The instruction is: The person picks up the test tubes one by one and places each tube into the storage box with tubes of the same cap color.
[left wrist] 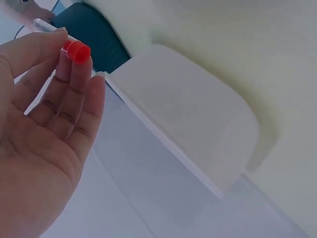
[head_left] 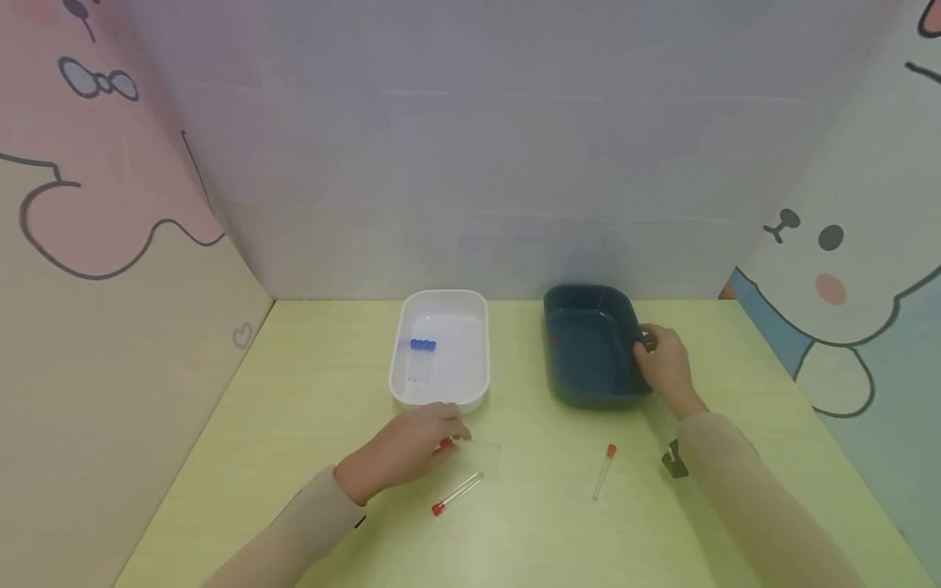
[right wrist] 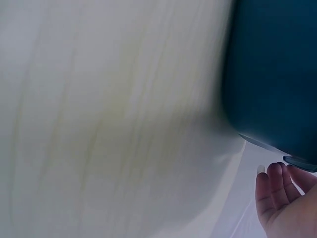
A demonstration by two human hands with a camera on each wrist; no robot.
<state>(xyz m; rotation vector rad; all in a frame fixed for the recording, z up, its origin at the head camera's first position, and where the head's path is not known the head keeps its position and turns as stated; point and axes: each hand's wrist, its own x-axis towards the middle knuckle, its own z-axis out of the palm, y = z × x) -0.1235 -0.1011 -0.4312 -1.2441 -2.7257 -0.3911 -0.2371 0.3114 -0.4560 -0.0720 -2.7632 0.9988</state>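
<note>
My left hand (head_left: 403,447) pinches a clear test tube with a red cap (left wrist: 77,51) between thumb and fingers, close to the cap. It is just in front of the white tray (head_left: 483,351), and the tube (head_left: 481,444) points rightward over the table. My right hand (head_left: 665,363) grips the right rim of the dark teal tray (head_left: 591,359); in the right wrist view its fingertips (right wrist: 277,171) are right at that rim. Another red-capped test tube (head_left: 459,493) lies on the table below my left hand, and one more red-capped tube (head_left: 604,474) lies in front of the teal tray.
Several blue-capped tubes (head_left: 422,345) lie side by side in the white tray. A small red spot (head_left: 555,340) shows at the teal tray's left inner wall. A grey wall (head_left: 478,163) stands behind the table, with cartoon-printed panels on both sides.
</note>
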